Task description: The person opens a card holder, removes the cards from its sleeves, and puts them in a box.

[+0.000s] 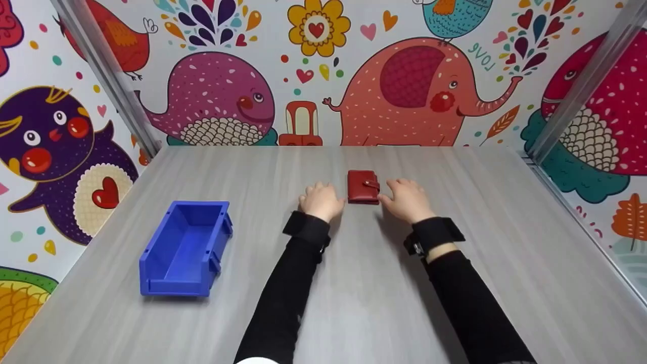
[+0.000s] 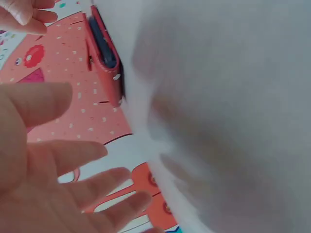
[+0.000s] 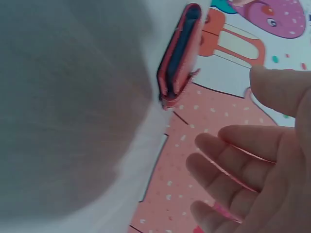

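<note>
A small red wallet (image 1: 362, 186) with a snap strap on its right side lies flat toward the back of the table. Just left of it is my left hand (image 1: 322, 201), fingers spread and relaxed, holding nothing. On the other side my right hand (image 1: 407, 199) hovers with its thumb close by the strap edge. The left wrist view shows the wallet (image 2: 104, 56) edge-on beyond the loose fingers. From the right wrist, the dark inside layers of the wallet (image 3: 180, 53) show past the bent, empty fingers.
A blue plastic bin (image 1: 184, 247) stands on the left part of the wood-grain table (image 1: 354, 313). Behind the table rises a cartoon-printed wall (image 1: 313, 76), with metal posts at both back corners.
</note>
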